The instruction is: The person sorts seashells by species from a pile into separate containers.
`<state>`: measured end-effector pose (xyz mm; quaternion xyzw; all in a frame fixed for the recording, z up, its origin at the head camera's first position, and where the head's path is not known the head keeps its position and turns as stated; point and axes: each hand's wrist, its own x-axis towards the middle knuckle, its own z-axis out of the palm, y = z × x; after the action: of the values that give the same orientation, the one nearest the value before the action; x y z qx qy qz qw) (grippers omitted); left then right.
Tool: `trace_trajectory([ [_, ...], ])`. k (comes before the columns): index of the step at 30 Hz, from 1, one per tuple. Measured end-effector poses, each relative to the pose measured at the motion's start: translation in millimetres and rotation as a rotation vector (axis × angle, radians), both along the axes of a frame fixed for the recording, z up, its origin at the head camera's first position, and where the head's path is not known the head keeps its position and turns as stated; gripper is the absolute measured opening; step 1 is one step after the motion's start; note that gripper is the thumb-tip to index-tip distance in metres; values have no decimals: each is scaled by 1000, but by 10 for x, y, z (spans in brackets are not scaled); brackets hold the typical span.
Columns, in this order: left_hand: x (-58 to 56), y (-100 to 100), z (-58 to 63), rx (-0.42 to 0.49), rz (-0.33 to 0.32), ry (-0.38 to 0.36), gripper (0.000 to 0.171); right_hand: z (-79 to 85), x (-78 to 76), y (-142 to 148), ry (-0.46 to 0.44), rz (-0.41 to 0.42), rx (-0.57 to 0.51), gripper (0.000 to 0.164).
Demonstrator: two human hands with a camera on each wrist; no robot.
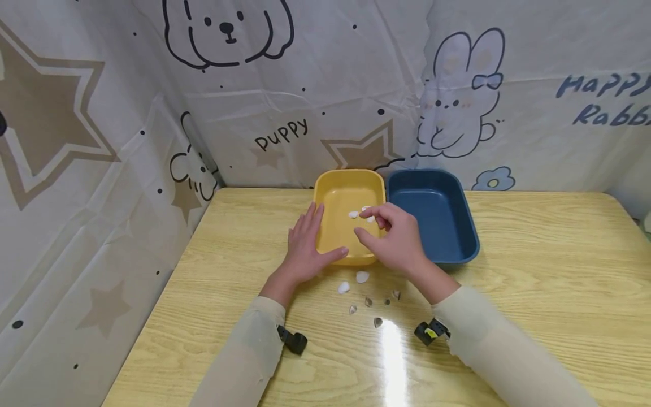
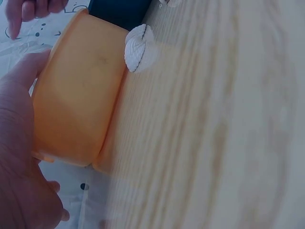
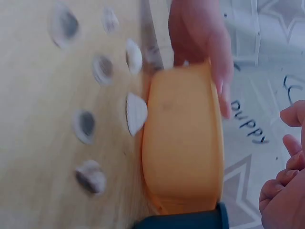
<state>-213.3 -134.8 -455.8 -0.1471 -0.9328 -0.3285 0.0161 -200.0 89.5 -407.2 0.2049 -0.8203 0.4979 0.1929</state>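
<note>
In the head view, my left hand (image 1: 305, 249) lies against the near left corner of a yellow bin (image 1: 348, 260). Its straight fingers run along the left side, and the thumb rests on the front rim. Over the right part of this bin hovers my right hand (image 1: 399, 237), thumb and index finger apart with nothing between them and the other fingers bent. Several white shells, one of them a left shell (image 1: 353, 215), lie inside near the fingertips. In front of the bin are two white shells, a ridged one (image 2: 138, 48) among them, and several smaller dark-marked shells (image 3: 85, 125).
A dark blue bin (image 1: 460, 257) stands directly right of the yellow one. Both sit at the back of a wood-grain table (image 1: 549, 294), close to a hanging printed cloth (image 1: 346, 85). More cloth hangs at the left.
</note>
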Motion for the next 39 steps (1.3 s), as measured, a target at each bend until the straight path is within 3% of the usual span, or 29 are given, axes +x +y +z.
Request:
trace_trajectory([
  [6, 2, -6, -5, 5, 0, 7, 110, -33, 252, 21, 73, 54, 26, 20],
  [15, -11, -3, -10, -13, -1, 8, 111, -195, 473, 77, 50, 95, 53, 22],
  [21, -15, -8, -16, -9, 5, 13, 111, -305, 576, 78, -26, 95, 110, 22],
  [26, -10, -9, -15, -2, 2, 14, 111, -348, 639, 78, -141, 79, 178, 20],
  [39, 2, -5, -6, 9, -1, 6, 110, -521, 586, 113, -285, 61, 247, 15],
])
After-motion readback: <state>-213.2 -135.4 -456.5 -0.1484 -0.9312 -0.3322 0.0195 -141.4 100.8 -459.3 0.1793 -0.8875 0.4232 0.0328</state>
